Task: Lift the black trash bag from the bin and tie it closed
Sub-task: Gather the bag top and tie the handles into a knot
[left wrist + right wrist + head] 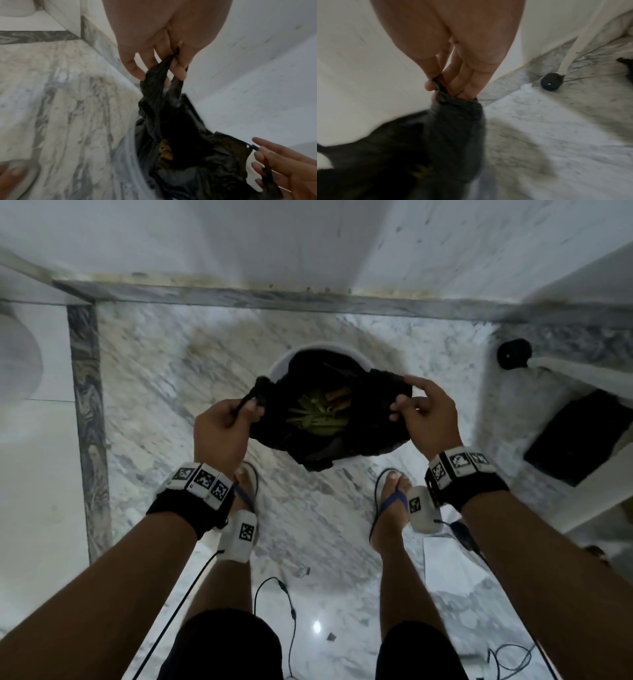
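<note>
A black trash bag point(359, 436) hangs open over a white round bin point(279, 366) on the marble floor, with green and brown scraps point(318, 412) inside. My left hand point(222, 426) grips the bag's left rim, which is gathered into a twisted strip point(159, 71) between the fingers. My right hand point(423, 412) pinches the right rim point(447, 94) between thumb and fingers. The bag's mouth is stretched wide between the two hands. Its lower part still sits in the bin.
A white wall point(274, 241) with a grey marble skirting point(239, 297) stands just behind the bin. A white furniture leg with a black foot point(513, 354) and a black flat object point(579, 436) are at the right. My sandalled feet point(390, 494) and loose cables point(291, 611) lie below.
</note>
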